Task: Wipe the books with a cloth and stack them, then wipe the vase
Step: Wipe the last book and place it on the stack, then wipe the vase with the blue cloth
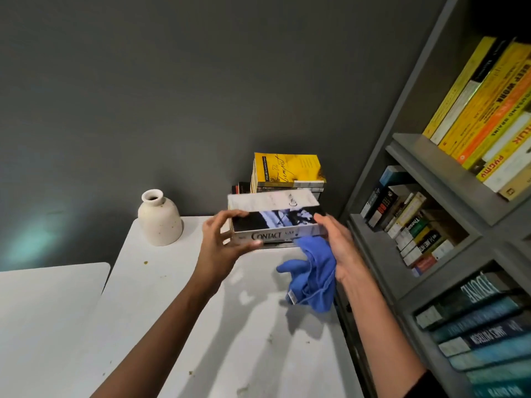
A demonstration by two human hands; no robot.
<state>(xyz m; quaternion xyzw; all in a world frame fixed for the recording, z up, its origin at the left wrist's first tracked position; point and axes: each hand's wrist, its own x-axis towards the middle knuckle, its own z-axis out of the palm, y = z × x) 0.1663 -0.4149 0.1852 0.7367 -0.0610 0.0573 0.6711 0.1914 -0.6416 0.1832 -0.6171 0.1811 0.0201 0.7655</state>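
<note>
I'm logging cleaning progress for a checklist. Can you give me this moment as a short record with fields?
left hand: grips the left end of the black-and-white paperback book titled Contact
right hand: holds the blue microfibre cloth, fingers against the book's right end
stack of books: by the wall, yellow paperback on top
vase: cream speckled ceramic vase, upright on the white table, untouched
right side: grey bookshelf holding many books

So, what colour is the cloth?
Plain blue. The cloth shows best in the head view.
</note>
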